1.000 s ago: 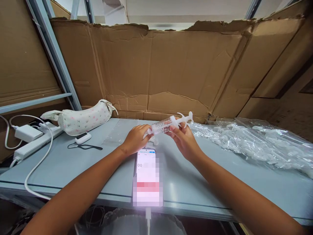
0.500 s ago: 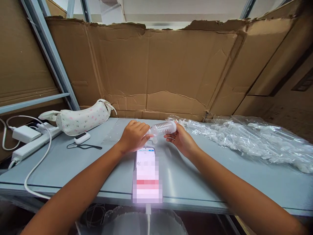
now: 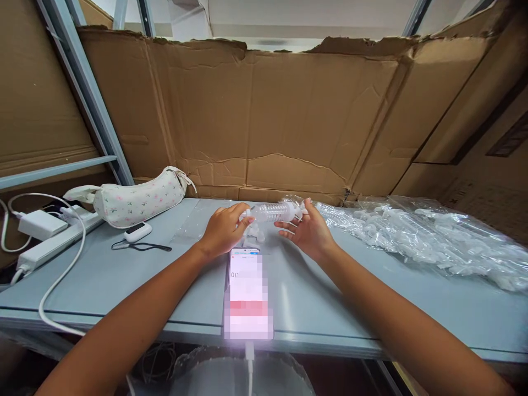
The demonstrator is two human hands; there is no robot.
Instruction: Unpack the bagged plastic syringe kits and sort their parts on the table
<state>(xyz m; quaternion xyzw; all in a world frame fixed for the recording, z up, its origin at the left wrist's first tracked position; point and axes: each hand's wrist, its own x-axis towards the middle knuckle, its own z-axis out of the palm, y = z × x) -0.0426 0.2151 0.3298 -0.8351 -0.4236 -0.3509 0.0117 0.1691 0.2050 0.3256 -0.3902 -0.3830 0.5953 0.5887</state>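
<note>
A transparent ribbed plastic cylinder (image 3: 271, 212) with whitish ends lies level between my hands, above the table. Its left end is gripped by my left hand (image 3: 225, 228), thumb and fingers closed on it. At the other end, my right hand (image 3: 310, 231) pinches a small white piece (image 3: 302, 209) with thumb and forefinger; its lower fingers are bent beneath the cylinder. Just below sit small translucent white parts (image 3: 253, 236), partly hidden by my left hand. A phone (image 3: 246, 286) with a lit, blurred screen lies in front of them.
On the right spreads a transparent plastic bag (image 3: 437, 236) of white pieces. A patterned pouch (image 3: 140, 198), a small white device (image 3: 137, 232) with a dark strap and a power strip (image 3: 61, 236) are at left. Cardboard (image 3: 264, 121) walls the back; a cable (image 3: 250, 368) runs from the phone.
The cylinder has turned closer to level, its right end lower. A white piece now shows at that end in my right hand, and more small parts are visible below.
</note>
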